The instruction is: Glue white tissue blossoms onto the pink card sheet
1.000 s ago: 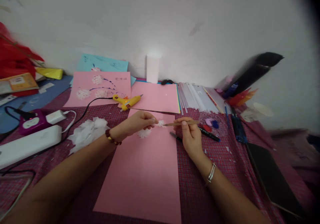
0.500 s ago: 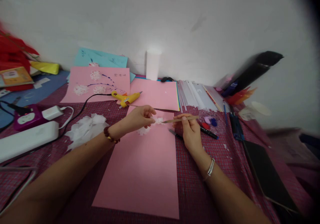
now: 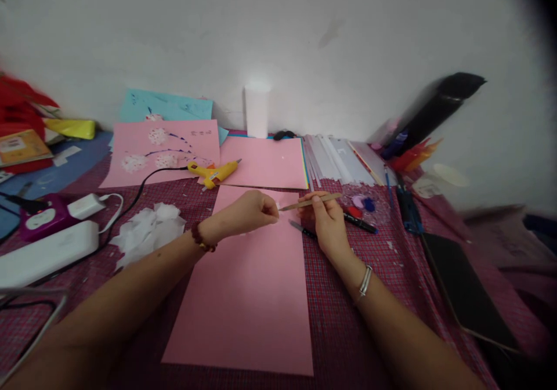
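Over the upper part of a long pink paper sheet (image 3: 252, 303), my left hand (image 3: 256, 210) is closed in a pinch. A bit of white paper (image 3: 279, 206) shows at its fingertips; the hand hides most of it. My right hand (image 3: 328, 219) grips a thin brown stick (image 3: 311, 201), pen-like, with its pointed dark tip aimed left at that white paper and close to my left fingertips. Whether the tip touches cannot be made out. Below my right hand lies a craft knife (image 3: 301, 227), partly covered, and a black marker (image 3: 361, 223) is just beyond.
A yellow glue gun (image 3: 213, 175) lies behind the sheet, its cable running left. Crumpled white paper (image 3: 150, 230) sits at left beside a white power strip (image 3: 50, 253). Decorated pink paper (image 3: 174, 134) stands further back. At right are clear sticks (image 3: 339, 158) and a dark notebook (image 3: 465, 288).
My left hand has moved slightly right and down, and its spread fingers have closed into a pinch over the white paper. My right hand keeps its grip on the stick. The view has shifted a little.
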Demonstrator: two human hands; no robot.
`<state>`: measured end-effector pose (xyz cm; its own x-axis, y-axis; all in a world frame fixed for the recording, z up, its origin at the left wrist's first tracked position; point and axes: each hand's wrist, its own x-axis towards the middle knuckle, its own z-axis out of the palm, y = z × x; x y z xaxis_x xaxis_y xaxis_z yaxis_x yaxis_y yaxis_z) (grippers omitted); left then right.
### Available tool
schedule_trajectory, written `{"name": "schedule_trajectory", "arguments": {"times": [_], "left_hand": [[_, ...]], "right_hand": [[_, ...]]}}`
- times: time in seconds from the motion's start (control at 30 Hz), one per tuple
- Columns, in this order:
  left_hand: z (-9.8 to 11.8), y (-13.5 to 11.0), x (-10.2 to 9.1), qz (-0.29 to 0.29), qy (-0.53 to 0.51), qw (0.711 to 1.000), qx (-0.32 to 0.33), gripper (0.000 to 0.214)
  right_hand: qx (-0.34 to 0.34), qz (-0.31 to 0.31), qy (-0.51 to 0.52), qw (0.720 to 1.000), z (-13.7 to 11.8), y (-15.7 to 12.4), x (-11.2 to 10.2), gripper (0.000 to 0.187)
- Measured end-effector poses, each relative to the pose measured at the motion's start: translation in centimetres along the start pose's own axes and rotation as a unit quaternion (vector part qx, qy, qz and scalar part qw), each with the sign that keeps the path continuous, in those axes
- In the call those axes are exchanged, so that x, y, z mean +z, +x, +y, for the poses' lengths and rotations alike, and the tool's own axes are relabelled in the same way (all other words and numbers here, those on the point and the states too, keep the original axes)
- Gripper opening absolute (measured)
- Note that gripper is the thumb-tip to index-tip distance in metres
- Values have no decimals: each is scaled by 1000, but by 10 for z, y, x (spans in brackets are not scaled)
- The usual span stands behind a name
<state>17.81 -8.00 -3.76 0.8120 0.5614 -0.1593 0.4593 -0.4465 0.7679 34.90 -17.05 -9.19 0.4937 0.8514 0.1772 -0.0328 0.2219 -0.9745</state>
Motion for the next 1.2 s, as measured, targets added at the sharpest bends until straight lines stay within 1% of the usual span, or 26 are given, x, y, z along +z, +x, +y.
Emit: {"name": "schedule_trajectory", "arguments": {"times": [0.07, 0.1, 0.23, 0.37, 0.53, 0.67, 0.73, 0.87, 0.93, 1.07, 1.2], "left_hand": [[3, 6, 1, -10, 27, 1000, 5, 14], [3, 10, 1, -4, 41, 999, 10, 13], [-1, 19, -1, 67, 102, 992, 20, 12], [-9, 21, -5, 94, 149, 984, -1, 11], [-18, 23, -8, 129, 154, 979, -14, 9], [-20, 23, -13, 134, 149, 980, -16, 8], [-17, 22, -16, 120, 116, 986, -16, 9], [-12, 19, -13, 64, 19, 998, -5, 31], [-10, 18, -9, 63, 5, 998, 11, 35], [-9, 19, -5, 90, 38, 995, 28, 13], [-9, 19, -13, 119, 87, 989, 16, 10]], "right_hand": [[5, 1, 15, 1000, 0, 1, 0, 19], [12, 6, 25, 1000, 0, 2, -1, 19], [72, 44, 67, 994, 1, 7, -3, 20], [124, 81, 116, 982, 3, 12, -5, 22], [143, 103, 177, 968, 5, 15, -7, 22], [139, 100, 181, 968, 5, 14, -8, 24], [130, 96, 185, 969, 4, 14, -8, 24], [94, 82, 179, 976, -1, 11, -6, 23], [77, 72, 168, 980, -3, 9, -4, 22], [67, 50, 162, 983, -7, 5, -2, 17], [69, 31, 190, 979, -8, 5, -5, 8]]}}
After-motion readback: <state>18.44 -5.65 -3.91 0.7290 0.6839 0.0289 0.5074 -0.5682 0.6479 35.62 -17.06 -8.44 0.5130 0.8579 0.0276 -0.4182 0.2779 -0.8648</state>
